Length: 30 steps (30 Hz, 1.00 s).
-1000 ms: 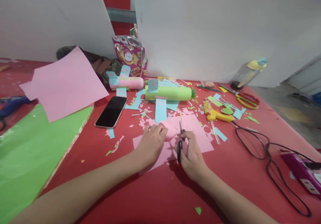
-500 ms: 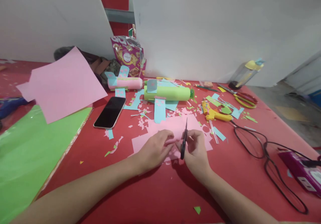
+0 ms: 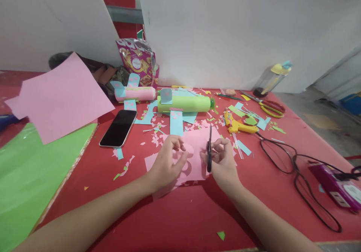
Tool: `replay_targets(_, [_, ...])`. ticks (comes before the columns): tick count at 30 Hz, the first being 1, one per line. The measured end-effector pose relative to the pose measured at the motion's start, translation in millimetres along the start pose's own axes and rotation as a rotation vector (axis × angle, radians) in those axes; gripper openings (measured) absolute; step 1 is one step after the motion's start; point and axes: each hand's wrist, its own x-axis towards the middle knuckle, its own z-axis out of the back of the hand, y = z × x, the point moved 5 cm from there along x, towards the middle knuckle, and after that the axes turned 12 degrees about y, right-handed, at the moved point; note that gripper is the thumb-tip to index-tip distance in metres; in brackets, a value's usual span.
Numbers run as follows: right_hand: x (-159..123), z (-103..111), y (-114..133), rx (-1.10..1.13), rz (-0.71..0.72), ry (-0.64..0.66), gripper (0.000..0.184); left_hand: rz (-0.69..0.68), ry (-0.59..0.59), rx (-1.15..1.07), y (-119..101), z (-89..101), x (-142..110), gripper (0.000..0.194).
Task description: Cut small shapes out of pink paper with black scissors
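Between the fingers and thumb of my left hand [image 3: 168, 161] is a small rounded piece of pink paper [image 3: 188, 149]. My right hand [image 3: 225, 165] has its fingers closed around black-handled scissors [image 3: 209, 156], whose narrow blades point away from me. Beneath both hands lies pink paper [image 3: 197, 171] with cut edges, flat on the red table. Just beyond it rests a green paper-covered bottle [image 3: 186, 104] with light blue paper fins. A smaller pink-covered bottle [image 3: 138, 93], also finned in blue, lies to its left.
A phone [image 3: 118, 128] lies left of the hands, near a large pink sheet [image 3: 67, 97] and green sheets [image 3: 42, 176]. To the right are a yellow glue gun [image 3: 239, 126] with a looping cord, red-and-yellow-handled scissors [image 3: 272, 109] and a purple power strip [image 3: 335, 188]. A snack bag [image 3: 138, 62] stands behind.
My hands have moved apart. The pink piece in my left hand now shows its rounded face, and the scissors have come away from it to the right. The camera view has shifted slightly.
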Motion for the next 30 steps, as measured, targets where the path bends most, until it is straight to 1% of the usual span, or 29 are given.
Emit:
replay_targets(1, [0.4, 0.2, 0.4, 0.003, -0.006, 0.000, 0.037, 0.036, -0.054, -0.029, 3.7, 3.0, 0.1, 0.013])
replay_targets(2, [0.7, 0.2, 0.6, 0.004, -0.011, 0.002, 0.037, 0.092, -0.084, -0.064, 8.0, 4.9, 0.3, 0.017])
replay_targets(4, [1.1, 0.1, 0.8, 0.002, -0.014, 0.008, 0.038, 0.209, -0.087, -0.162, 15.5, 5.6, 1.1, 0.026])
replay_targets(6, [1.3, -0.2, 0.8, -0.009, -0.005, 0.016, 0.038, 0.288, -0.037, -0.290, 18.4, 3.3, 2.3, 0.028])
replay_targets(9, [0.9, -0.4, 0.4, -0.018, 0.001, 0.021, 0.038, 0.342, 0.055, -0.461, 16.3, -1.7, 3.6, 0.028])
replay_targets(12, [-0.1, 0.0, -0.6, -0.016, -0.024, 0.001, 0.037, 0.409, 0.117, -0.551, 15.4, -6.7, 2.7, 0.036])
replay_targets(14, [-0.8, 0.8, -0.2, -0.031, -0.035, -0.033, 0.036, 0.450, 0.164, -0.555, 15.9, -10.3, 1.9, 0.036])
replay_targets(16, [-1.2, 1.4, 1.0, -0.039, -0.027, -0.060, 0.035, 0.478, 0.233, -0.539, 16.1, -14.4, 1.7, 0.026])
replay_targets(18, [-1.3, 1.6, 2.4, -0.032, -0.007, -0.070, 0.035, 0.487, 0.269, -0.510, 15.7, -15.7, 2.3, 0.018])
replay_targets(24, [-1.3, 1.8, 1.0, -0.035, 0.025, -0.049, 0.036, 0.458, 0.146, -0.376, 13.1, -4.2, 6.0, 0.012])
replay_targets(26, [-2.0, 1.1, 0.3, -0.032, 0.050, -0.044, 0.036, 0.493, 0.148, -0.394, 13.1, -6.1, 4.4, 0.012])
replay_targets(28, [-3.0, -0.1, -0.3, -0.024, 0.074, -0.040, 0.035, 0.536, 0.170, -0.423, 13.3, -10.8, 1.9, 0.018])
replay_targets(30, [-3.8, -1.7, -1.5, -0.020, 0.078, -0.032, 0.035, 0.549, 0.180, -0.439, 13.1, -14.5, 0.4, 0.019])
